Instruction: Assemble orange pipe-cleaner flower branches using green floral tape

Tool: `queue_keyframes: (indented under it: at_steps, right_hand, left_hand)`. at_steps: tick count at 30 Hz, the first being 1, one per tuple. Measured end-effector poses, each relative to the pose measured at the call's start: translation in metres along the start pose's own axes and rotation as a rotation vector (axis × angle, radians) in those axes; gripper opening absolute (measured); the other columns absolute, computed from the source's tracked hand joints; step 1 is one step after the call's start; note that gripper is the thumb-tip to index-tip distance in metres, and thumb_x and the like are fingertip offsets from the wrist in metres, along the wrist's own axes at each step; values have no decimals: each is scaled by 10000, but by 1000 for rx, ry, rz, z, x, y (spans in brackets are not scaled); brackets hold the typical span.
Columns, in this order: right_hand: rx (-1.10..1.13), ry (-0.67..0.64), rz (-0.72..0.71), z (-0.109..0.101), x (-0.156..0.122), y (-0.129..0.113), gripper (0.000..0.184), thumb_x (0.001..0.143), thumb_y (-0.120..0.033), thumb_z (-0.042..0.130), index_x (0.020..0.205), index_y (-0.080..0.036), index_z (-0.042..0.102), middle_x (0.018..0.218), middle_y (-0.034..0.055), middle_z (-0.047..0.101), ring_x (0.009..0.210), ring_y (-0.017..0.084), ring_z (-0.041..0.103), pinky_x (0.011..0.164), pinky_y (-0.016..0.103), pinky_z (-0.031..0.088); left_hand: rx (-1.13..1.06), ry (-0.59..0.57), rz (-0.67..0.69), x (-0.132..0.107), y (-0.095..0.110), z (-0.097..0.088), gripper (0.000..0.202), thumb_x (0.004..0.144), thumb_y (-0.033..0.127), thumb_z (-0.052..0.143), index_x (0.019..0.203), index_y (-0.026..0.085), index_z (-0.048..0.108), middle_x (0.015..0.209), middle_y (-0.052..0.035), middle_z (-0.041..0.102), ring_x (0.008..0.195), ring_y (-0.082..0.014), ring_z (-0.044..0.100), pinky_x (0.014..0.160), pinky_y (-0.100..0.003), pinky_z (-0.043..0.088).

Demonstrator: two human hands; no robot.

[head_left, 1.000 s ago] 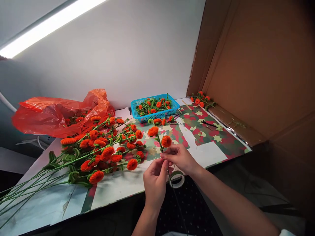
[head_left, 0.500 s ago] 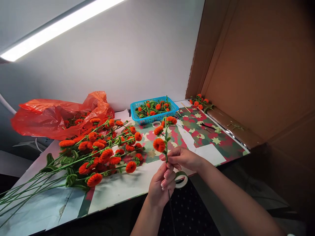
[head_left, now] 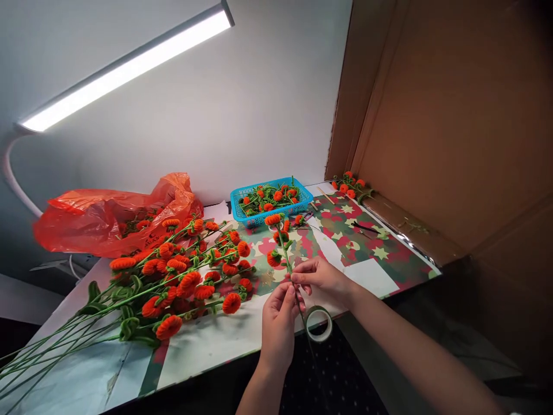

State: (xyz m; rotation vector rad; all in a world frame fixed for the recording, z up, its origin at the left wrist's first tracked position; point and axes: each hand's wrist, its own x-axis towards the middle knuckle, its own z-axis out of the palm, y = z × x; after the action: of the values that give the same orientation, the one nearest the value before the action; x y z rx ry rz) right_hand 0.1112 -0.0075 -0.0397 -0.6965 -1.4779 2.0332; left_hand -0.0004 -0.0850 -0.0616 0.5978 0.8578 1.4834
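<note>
Between my hands stands a flower stem (head_left: 286, 253) with several fuzzy orange blooms and small green leaves, leaning slightly left. My left hand (head_left: 276, 317) is closed round its lower part, thumb and fingers pinching it. Just above, my right hand (head_left: 326, 279) pinches the same stem between thumb and fingertips. A roll of green tape (head_left: 329, 326) hangs right below my right hand, at the table's front edge. The thin dark lower stem runs down past my fingers. Exactly where the tape meets the stem is hidden by my fingers.
Finished-looking orange flower stems (head_left: 189, 282) lie in a heap at left, before a red plastic bag (head_left: 108, 216). A blue basket (head_left: 272, 217) at the back holds more flower pieces. Cardboard (head_left: 432, 127) walls the right side. A lamp (head_left: 129, 69) shines overhead.
The flower stem has turned and tilted left, with its blooms lower. My left hand's grip has loosened into a pinch. The tape roll shows more fully. The camera view has shifted slightly.
</note>
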Motion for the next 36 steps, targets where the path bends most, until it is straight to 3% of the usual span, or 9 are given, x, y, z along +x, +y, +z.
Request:
queue_keyframes:
  at_steps: [4,7,11,14,19,25,28,31,36]
  right_hand:
    - [-8,-62,-21,-9,4,2,340,737,-432,667,595,-133,586,459,-51,480,502,89,509,562,237,397]
    - [-112,-71,-59,-19,8,-1,292,706,-398,702,633,-123,634,502,-35,539,477,65,453,506,212,348]
    - [-143,6,-69,-26,12,-8,270,655,-364,739,587,-131,620,522,-36,546,468,60,433,462,202,319]
    - [-122,84,-58,-28,16,-11,267,630,-342,762,572,-137,600,506,-49,522,464,56,426,455,194,312]
    - [-38,79,-133,-37,28,-10,313,661,-409,739,608,-119,635,505,-33,536,486,65,467,499,205,349]
    - [128,47,-47,-58,35,-6,373,561,-427,797,701,-105,670,520,-37,549,443,45,435,462,191,346]
    - [142,127,-94,-65,29,-9,324,567,-385,802,615,-115,630,475,-49,509,428,46,411,425,181,303]
    - [208,216,-170,-69,23,-15,319,577,-360,800,565,-133,576,438,-70,451,400,35,346,404,177,254]
    - [231,217,-207,-72,19,-19,333,584,-353,794,554,-142,537,435,-66,439,408,36,327,411,183,228]
  left_hand:
    - [-206,-81,-146,7,1,2,198,693,284,714,716,130,592,633,27,507,498,-30,406,470,-144,360]
    - [-223,-146,-256,11,2,0,233,668,304,734,706,131,581,595,43,459,465,-28,386,440,-150,342]
    - [113,-45,-100,14,3,-2,247,686,336,721,792,121,660,701,-27,614,592,-94,557,579,-210,450]
    - [277,4,14,20,7,0,218,683,318,724,763,120,680,667,-25,633,603,-104,570,597,-215,453]
    - [45,-34,-35,39,13,12,198,649,283,746,733,125,661,658,-2,601,569,-76,544,565,-189,458]
    - [-64,-133,-227,61,10,21,299,553,275,806,755,116,653,645,-7,605,538,-61,557,565,-174,486]
    - [263,-123,-189,75,10,17,278,654,340,722,812,120,658,719,-49,650,570,-90,592,574,-209,499]
    - [697,16,-123,101,13,17,276,725,372,623,826,117,656,768,-85,676,502,-106,585,450,-209,439]
    - [1003,162,-106,160,13,29,294,689,375,663,553,119,620,513,-75,610,436,-155,558,418,-248,399]
